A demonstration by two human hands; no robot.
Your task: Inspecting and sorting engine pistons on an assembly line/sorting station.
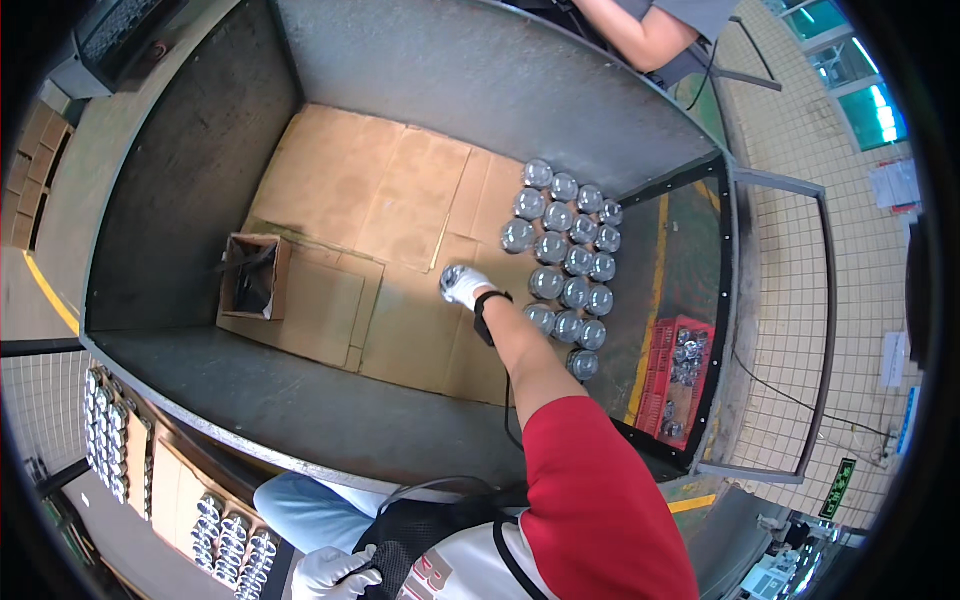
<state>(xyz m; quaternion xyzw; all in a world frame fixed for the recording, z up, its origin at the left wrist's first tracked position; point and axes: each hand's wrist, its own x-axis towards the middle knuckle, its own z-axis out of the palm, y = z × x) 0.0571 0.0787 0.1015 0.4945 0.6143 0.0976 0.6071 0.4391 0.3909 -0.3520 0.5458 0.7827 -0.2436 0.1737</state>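
Observation:
My right hand [466, 287], in a white glove with a black wrist strap, reaches down into a large grey metal bin. Its fingers are closed around a round, clear glass piece [453, 276] just over the cardboard floor. To the right of it, several similar round glass pieces [557, 217] stand in close rows along the bin's right side. My left hand [330, 575], also gloved in white, is outside the bin at my lap. Its curled fingers hold the edge of a black mesh bag [410, 545] against my front.
Cardboard sheets [380, 190] line the grey bin [190, 170], and a small open carton [256, 277] with dark contents stands at its left. Beyond its right end are a red crate [675, 380] and a metal handle rail [825, 330]. Another person's arm [640, 35] shows behind the far wall.

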